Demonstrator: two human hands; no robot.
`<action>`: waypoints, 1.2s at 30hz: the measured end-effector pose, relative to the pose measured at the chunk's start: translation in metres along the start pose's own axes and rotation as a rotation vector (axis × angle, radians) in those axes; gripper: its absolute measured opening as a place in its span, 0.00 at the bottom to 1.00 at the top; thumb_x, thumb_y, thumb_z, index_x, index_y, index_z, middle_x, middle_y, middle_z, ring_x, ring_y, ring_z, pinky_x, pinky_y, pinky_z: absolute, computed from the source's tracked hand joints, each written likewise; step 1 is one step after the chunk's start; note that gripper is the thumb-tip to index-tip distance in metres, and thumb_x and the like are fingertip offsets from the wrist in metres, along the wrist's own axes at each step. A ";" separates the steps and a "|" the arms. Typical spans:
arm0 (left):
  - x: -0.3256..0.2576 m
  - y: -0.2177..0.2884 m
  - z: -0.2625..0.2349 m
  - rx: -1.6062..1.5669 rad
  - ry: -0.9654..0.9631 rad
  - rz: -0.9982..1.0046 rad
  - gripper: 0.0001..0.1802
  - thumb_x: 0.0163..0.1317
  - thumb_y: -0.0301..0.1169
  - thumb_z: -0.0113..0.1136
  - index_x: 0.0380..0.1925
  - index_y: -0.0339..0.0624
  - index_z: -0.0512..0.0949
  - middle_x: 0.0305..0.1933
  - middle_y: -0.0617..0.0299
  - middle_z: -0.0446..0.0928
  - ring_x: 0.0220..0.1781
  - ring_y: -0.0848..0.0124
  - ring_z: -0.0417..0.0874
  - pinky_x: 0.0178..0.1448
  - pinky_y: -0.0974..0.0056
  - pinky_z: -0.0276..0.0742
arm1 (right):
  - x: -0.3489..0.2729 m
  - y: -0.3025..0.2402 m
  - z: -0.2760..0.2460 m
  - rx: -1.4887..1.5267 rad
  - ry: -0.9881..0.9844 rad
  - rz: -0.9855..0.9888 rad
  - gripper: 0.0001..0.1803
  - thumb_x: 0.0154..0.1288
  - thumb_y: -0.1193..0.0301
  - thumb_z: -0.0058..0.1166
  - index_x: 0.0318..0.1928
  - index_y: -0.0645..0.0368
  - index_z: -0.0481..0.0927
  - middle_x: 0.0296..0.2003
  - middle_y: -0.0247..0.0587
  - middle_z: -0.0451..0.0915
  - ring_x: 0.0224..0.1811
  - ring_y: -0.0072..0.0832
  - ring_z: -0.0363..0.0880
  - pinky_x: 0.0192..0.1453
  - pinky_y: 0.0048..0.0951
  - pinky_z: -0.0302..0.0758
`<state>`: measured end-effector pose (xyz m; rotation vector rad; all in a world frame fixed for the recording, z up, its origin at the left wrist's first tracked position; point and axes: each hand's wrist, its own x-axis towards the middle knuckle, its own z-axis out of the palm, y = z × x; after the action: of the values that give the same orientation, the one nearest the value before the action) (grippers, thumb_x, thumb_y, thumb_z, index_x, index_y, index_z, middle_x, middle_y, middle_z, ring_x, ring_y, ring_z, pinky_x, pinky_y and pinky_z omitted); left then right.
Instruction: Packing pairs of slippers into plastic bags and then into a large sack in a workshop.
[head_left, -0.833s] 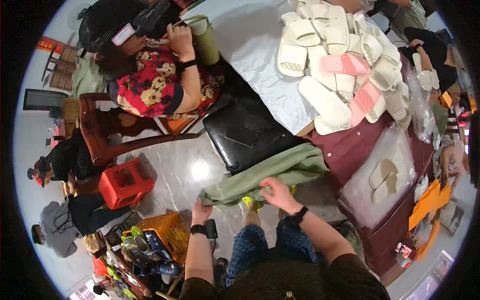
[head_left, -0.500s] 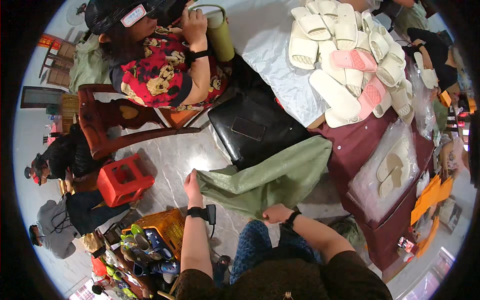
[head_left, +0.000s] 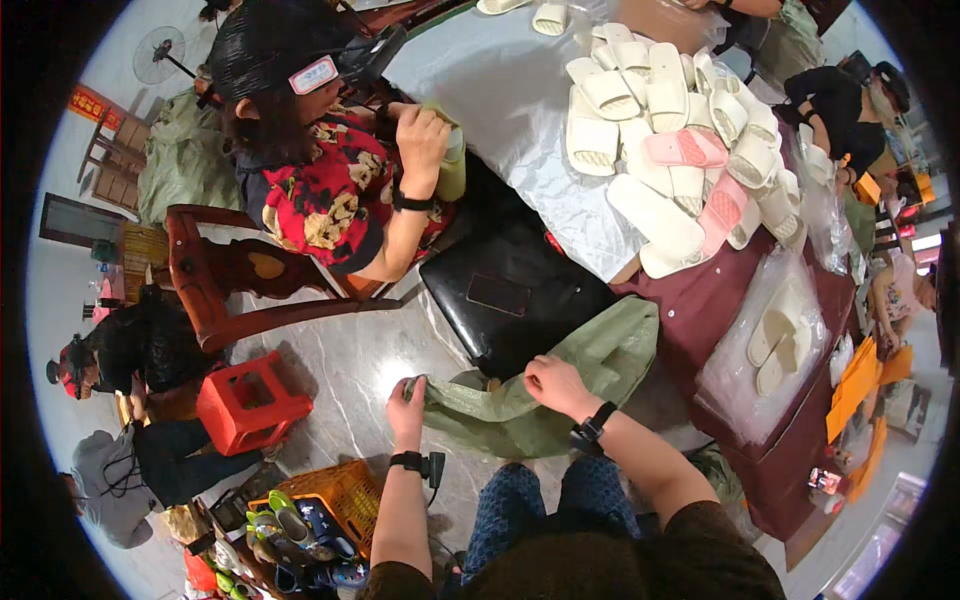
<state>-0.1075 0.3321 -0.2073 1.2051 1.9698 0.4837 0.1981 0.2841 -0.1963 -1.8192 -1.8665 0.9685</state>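
Note:
A green woven sack [head_left: 610, 350] hangs in front of me over my knees. My left hand [head_left: 405, 408] is closed on its left edge in a pinch. Along the sack's upper edge my right hand [head_left: 556, 384] is also closed, fingers pressed together on the fabric. The sack sags between the two hands, and its far right end rises towards the maroon cloth. Just beyond it is a black padded seat [head_left: 515, 275] with a dark phone [head_left: 498, 295] lying on it. What the sack contains, if anything, is hidden.
On the white-covered table [head_left: 470, 70] are piled cream slippers [head_left: 655, 215] and pink ones [head_left: 685, 148]. A plastic-wrapped pair [head_left: 775, 350] lies on maroon cloth [head_left: 680, 290]. A person sits on a wooden chair [head_left: 235, 265]. At left stand a red stool [head_left: 255, 403] and orange crate [head_left: 350, 505].
My right hand has moved from the sack's near edge up to its far edge. My left hand has dropped slightly nearer. The seated person has leaned and lowered their arm.

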 end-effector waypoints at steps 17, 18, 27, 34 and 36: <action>-0.069 0.017 0.048 0.281 -0.243 0.813 0.23 0.58 0.39 0.66 0.53 0.43 0.76 0.45 0.50 0.79 0.45 0.49 0.78 0.50 0.49 0.75 | 0.128 -0.025 -0.036 0.360 0.427 -0.010 0.34 0.49 0.74 0.65 0.59 0.61 0.68 0.52 0.51 0.74 0.54 0.50 0.72 0.60 0.43 0.71; -0.070 0.008 0.057 0.236 -0.306 0.688 0.26 0.60 0.43 0.66 0.55 0.43 0.76 0.45 0.49 0.79 0.45 0.50 0.79 0.51 0.49 0.75 | 0.150 -0.021 -0.044 0.254 0.505 -0.072 0.36 0.49 0.73 0.65 0.61 0.62 0.66 0.56 0.52 0.72 0.58 0.51 0.70 0.63 0.43 0.69; -0.060 -0.010 0.073 -0.090 -0.510 0.332 0.18 0.66 0.38 0.57 0.52 0.43 0.79 0.52 0.50 0.80 0.55 0.54 0.79 0.58 0.57 0.74 | 0.278 0.015 -0.049 0.187 0.258 -0.223 0.50 0.47 0.82 0.59 0.73 0.56 0.55 0.65 0.54 0.67 0.69 0.50 0.63 0.72 0.41 0.62; -0.057 -0.021 0.080 -0.497 -0.529 -0.124 0.15 0.66 0.33 0.60 0.48 0.38 0.81 0.42 0.65 0.81 0.45 0.75 0.78 0.54 0.68 0.73 | 0.293 0.016 -0.041 0.084 0.162 -0.376 0.23 0.49 0.81 0.54 0.50 0.58 0.79 0.50 0.48 0.80 0.59 0.46 0.73 0.64 0.38 0.70; -0.060 -0.016 0.087 -0.489 -0.522 -0.179 0.12 0.65 0.32 0.61 0.45 0.37 0.82 0.43 0.65 0.82 0.46 0.75 0.78 0.54 0.68 0.72 | 0.292 0.027 -0.053 -0.052 0.010 -0.367 0.18 0.48 0.81 0.54 0.44 0.60 0.80 0.43 0.46 0.81 0.52 0.46 0.75 0.58 0.40 0.73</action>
<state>-0.0343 0.2663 -0.2486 0.7402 1.3881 0.4653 0.2220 0.5781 -0.2368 -1.4299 -2.1355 0.7824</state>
